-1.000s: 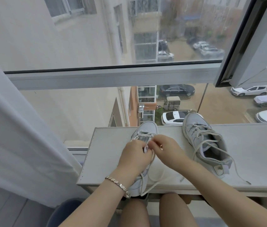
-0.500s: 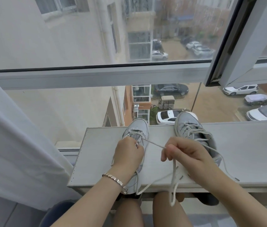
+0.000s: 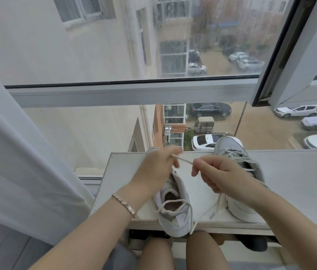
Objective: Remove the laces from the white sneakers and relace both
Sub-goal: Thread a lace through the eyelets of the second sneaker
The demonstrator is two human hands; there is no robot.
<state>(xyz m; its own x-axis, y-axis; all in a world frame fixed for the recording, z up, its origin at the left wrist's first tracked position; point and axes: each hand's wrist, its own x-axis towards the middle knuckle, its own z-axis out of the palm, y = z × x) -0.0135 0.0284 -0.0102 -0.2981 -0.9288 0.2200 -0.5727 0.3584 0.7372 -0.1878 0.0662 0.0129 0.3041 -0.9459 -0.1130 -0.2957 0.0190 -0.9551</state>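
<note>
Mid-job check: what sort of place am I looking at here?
Probably a room in an upper-floor flat, right at the window. A window frame spans the view, parked cars lie far below beyond the glass, and a white curtain hangs at left.
</note>
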